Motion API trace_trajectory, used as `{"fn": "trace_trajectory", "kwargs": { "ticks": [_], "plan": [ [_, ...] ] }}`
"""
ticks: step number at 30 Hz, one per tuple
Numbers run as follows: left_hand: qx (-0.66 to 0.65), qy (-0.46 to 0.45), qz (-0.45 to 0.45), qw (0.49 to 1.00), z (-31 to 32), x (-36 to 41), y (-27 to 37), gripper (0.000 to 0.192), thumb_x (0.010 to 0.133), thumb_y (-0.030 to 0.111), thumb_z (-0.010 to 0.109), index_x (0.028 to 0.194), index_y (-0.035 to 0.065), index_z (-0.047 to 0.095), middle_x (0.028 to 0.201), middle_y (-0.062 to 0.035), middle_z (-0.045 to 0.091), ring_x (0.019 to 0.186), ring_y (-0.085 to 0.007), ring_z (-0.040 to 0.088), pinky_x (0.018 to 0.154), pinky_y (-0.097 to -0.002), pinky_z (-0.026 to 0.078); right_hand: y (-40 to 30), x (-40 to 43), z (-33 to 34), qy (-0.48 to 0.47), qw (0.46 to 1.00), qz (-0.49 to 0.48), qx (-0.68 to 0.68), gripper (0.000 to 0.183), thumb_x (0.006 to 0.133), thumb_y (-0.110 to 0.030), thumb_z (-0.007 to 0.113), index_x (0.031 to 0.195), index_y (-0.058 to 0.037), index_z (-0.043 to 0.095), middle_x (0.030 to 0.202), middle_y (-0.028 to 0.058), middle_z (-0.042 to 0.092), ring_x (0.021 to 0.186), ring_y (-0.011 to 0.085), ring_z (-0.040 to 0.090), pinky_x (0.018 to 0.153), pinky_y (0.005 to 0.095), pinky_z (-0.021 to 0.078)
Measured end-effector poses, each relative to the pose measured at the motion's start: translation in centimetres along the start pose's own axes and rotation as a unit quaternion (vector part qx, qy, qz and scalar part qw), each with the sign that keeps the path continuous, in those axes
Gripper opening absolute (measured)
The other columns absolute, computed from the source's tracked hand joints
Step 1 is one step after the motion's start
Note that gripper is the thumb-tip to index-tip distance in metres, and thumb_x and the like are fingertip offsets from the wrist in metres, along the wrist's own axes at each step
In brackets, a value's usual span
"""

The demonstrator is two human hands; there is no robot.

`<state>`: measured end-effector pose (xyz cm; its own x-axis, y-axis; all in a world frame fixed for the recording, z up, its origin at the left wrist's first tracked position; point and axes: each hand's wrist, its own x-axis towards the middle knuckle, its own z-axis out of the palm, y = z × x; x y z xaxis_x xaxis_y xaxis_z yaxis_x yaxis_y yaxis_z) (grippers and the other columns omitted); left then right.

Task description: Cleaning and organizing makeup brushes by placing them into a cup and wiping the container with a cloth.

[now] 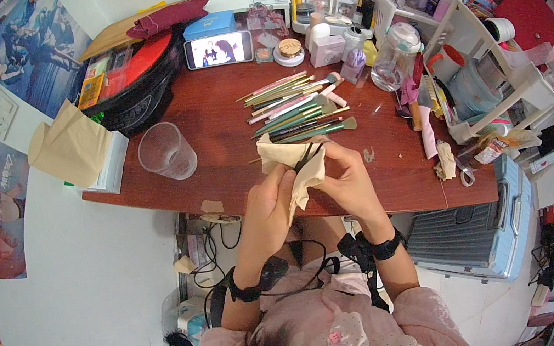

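Note:
A beige paper tissue [276, 152] is spread between my two hands, just above the front of the brown wooden desk [227, 126]. My left hand [270, 209] pinches its left side, thumb up. On the other side, my right hand [351, 175] grips the tissue near its right edge. Slim black sticklike items [305, 158] lie in its fold between my fingers; what they are exactly is hard to tell. Just beyond my hands lies a row of makeup brushes [294, 111], with green, pink, black and gold handles.
Left of the brushes stands a clear plastic cup [166, 152]. A tissue pack [75, 149] sits at the left edge. Behind are a lit phone [219, 50] and cosmetics; a water bottle [395, 56] and white rack [493, 108] stand right. Below is a blue suitcase [478, 223].

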<state>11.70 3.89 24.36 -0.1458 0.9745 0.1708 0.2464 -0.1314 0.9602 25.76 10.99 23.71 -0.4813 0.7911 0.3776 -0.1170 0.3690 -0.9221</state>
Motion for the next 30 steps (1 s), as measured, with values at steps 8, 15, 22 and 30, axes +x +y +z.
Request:
{"fn": "trace_trajectory", "kwargs": {
  "ticks": [8, 15, 22, 30],
  "plan": [
    [-0.025, 0.035, 0.018, 0.999, 0.2, 0.1, -0.5, 0.025, 0.101, 0.021, 0.04, 0.099, -0.0009, 0.053, 0.066, -0.0133, 0.052, 0.058, -0.018, 0.051, 0.057, -0.0324, 0.041, 0.4, -0.6, 0.2, -0.007, 0.986, 0.107, 0.124, 0.031, 0.074, 0.006, 0.063, 0.104, 0.001, 0.062, 0.093, 0.0, 0.058, 0.074, 0.007, 0.046, 0.071, 0.0215, 0.0412],
    [0.06, 0.041, -0.007, 0.997, 0.1, 0.0, 1.2, 0.024, 0.1, 0.02, 0.04, 0.095, 0.0025, 0.056, 0.058, -0.0109, 0.051, 0.051, -0.0212, 0.053, 0.051, -0.0337, 0.039, -0.4, 0.3, 0.3, 0.017, 0.997, 0.063, 0.041, 0.038, 0.074, 0.002, 0.065, 0.11, -0.0003, 0.057, 0.085, 0.0, 0.06, 0.077, 0.0073, 0.054, 0.07, 0.0243, 0.0452],
    [0.157, 0.068, 0.055, 0.984, 0.4, 0.1, 0.4, 0.018, 0.096, 0.016, 0.044, 0.098, 0.0035, 0.057, 0.065, -0.0185, 0.056, 0.062, -0.0375, 0.058, 0.055, -0.0433, 0.041, -0.9, 0.4, 0.3, -0.024, 0.995, 0.031, -0.087, 0.038, 0.073, -0.002, 0.067, 0.109, -0.0005, 0.054, 0.083, 0.0109, 0.06, 0.075, 0.0162, 0.059, 0.068, 0.0294, 0.0475],
    [0.204, 0.071, 0.085, 0.973, 0.1, 0.1, 0.5, 0.017, 0.094, 0.017, 0.046, 0.096, 0.0029, 0.056, 0.063, -0.0175, 0.055, 0.059, -0.0362, 0.057, 0.054, -0.0434, 0.041, 0.1, -0.1, 0.9, 0.003, 0.996, 0.067, -0.064, 0.03, 0.072, -0.002, 0.065, 0.1, 0.0001, 0.054, 0.066, 0.0078, 0.053, 0.064, 0.0166, 0.058, 0.06, 0.0279, 0.0452]
  ]
}}
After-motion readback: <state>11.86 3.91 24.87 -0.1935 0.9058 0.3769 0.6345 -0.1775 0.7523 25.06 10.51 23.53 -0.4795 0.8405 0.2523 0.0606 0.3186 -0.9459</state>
